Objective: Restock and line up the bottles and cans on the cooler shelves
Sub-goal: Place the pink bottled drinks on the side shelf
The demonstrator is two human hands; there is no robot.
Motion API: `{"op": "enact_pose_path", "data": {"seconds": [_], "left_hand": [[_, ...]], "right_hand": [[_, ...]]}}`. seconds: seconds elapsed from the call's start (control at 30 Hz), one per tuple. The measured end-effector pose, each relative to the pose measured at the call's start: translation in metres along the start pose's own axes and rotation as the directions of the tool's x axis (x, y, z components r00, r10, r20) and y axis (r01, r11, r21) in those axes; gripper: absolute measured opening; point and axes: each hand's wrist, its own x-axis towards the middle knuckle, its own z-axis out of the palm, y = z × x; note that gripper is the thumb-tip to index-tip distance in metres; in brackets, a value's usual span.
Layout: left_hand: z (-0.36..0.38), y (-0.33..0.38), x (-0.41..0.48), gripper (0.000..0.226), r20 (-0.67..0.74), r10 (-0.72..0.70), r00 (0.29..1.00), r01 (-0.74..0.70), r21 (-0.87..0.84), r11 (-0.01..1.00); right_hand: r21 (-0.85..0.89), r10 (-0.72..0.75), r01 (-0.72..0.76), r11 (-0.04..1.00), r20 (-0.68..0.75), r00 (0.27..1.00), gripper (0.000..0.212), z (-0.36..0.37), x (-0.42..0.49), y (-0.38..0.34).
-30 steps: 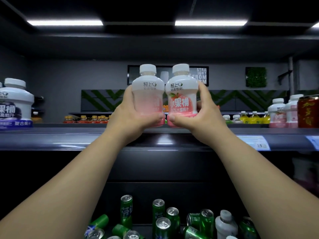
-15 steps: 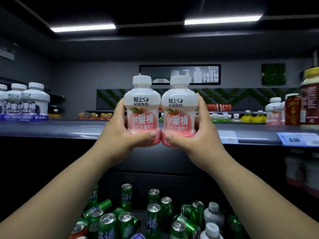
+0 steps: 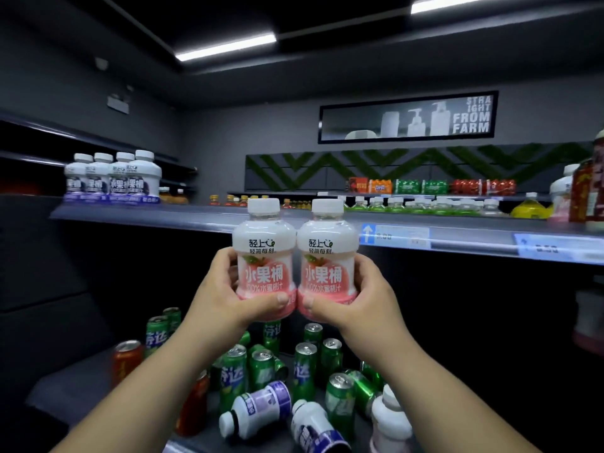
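The left hand [image 3: 225,295] is clamped round the lower part of a pink-labelled bottle [image 3: 264,256], thumb across the front near the base and fingers wrapped behind. The right hand [image 3: 356,299] grips a second pink-labelled bottle [image 3: 327,259] in the same way. Both bottles are upright with white caps, their sides touching. They are held in the air in front of the front edge of the upper shelf [image 3: 196,217], about midway along it, with their bases below that edge and resting on nothing. On the upper shelf, toward its left end, a row of purple-labelled bottles [image 3: 114,178] stands upright, packed side by side. Toward its right end stand a yellow bottle [image 3: 529,207] and a tall red can [image 3: 585,191], with a pale bottle between them that is too blurred to read. Price tags [image 3: 395,237] sit on the front edge of this shelf, to the right of the held bottles. Below the forearms, the lower shelf [image 3: 81,380] carries a loose cluster of green cans [image 3: 305,364], most upright and a few tipped on their sides. Red cans [image 3: 127,358] stand at the left of that cluster. Near the front edge of the lower shelf, two purple bottles [image 3: 258,407] lie on their sides, and a white-capped bottle [image 3: 390,420] stands upright just to their right. On the far wall hangs a sign [image 3: 408,117] reading "STRAIGHT FROM FARM", with more drinks lined up on a distant shelf beneath it.
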Motion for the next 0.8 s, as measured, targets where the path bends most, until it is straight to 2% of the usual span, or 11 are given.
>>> {"op": "enact_pose_path", "data": {"seconds": [0.2, 0.53, 0.8], "left_hand": [[0.0, -0.002, -0.04, 0.081, 0.014, -0.029, 0.999, 0.028, 0.081, 0.996], [0.015, 0.002, -0.103, 0.082, 0.203, -0.123, 0.971, 0.131, -0.027, 0.991], [0.093, 0.035, -0.138, 0.077, 0.336, -0.135, 0.932, 0.184, -0.116, 0.976]], "right_hand": [[0.025, 0.092, -0.091, 0.996, -0.006, 0.996, 0.069, 0.001, -0.044, 0.005], [0.007, 0.216, -0.217, 0.976, -0.097, 0.971, 0.075, -0.02, -0.132, -0.005], [-0.056, 0.253, -0.268, 0.962, -0.195, 0.948, 0.077, -0.107, -0.187, -0.036]]}}
